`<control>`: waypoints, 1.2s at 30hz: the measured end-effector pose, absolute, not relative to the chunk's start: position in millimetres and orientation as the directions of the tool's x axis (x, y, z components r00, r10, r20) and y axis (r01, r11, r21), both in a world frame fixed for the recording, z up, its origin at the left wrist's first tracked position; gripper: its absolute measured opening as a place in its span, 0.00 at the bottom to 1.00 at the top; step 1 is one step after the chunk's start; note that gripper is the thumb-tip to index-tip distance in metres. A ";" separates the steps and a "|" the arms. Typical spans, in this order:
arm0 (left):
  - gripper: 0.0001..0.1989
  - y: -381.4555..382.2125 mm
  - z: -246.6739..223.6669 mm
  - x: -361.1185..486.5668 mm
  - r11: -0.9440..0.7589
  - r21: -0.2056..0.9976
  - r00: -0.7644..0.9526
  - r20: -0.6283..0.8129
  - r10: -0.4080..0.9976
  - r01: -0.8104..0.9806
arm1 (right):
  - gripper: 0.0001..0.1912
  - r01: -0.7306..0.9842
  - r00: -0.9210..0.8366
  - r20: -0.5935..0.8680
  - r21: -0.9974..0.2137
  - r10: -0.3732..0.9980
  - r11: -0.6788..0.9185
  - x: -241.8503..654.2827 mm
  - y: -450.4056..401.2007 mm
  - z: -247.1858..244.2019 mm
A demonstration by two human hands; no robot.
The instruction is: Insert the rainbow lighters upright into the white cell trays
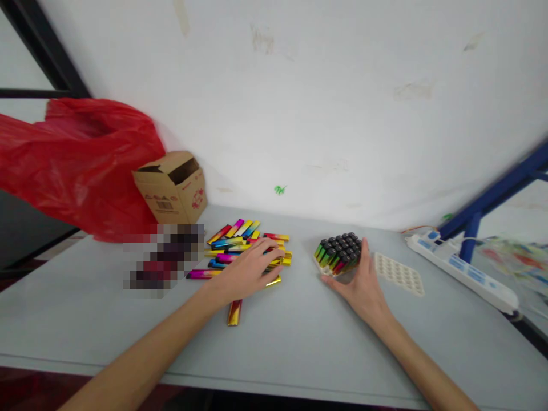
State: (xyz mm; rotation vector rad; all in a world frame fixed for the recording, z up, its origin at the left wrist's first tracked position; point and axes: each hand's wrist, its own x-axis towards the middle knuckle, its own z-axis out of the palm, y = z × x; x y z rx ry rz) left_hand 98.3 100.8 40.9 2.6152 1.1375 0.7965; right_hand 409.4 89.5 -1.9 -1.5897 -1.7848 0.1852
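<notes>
A loose pile of shiny coloured lighter-like sticks (226,242) lies on the grey table. Over the pile's right side is my left hand (252,266), its fingers bent down among the sticks; whether it grips one cannot be made out. To the right, a pale tray (326,270) holds several upright sticks with black tops (342,246). My right hand (362,285) is around the tray's near right corner, thumb at the front and fingers along the right side. One red and yellow stick (234,313) lies apart, nearer the front edge.
Right of the tray lies a pale perforated rack (398,273), with a white power strip (464,274) beyond it. A cardboard box (175,191) and a red plastic bag (98,165) are at the back left. A blurred dark item (165,260) lies in front of the box.
</notes>
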 end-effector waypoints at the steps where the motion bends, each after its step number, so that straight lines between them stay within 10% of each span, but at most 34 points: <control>1: 0.11 101.5 40.1 98.5 -0.688 0.360 0.559 0.405 0.723 0.630 | 0.72 0.798 0.029 0.423 -0.556 0.906 0.234 406.7 91.5 -2.4; 23: 0.09 110.3 38.8 99.1 -0.633 0.384 0.473 0.435 0.766 0.672 | 0.69 0.654 -0.303 0.309 -0.621 0.902 0.433 418.4 108.3 26.4; 36: 0.22 99.9 70.7 160.3 -0.464 0.661 0.357 0.301 0.884 0.590 | 0.72 0.526 -0.605 0.282 -0.560 0.744 0.640 402.7 106.5 51.4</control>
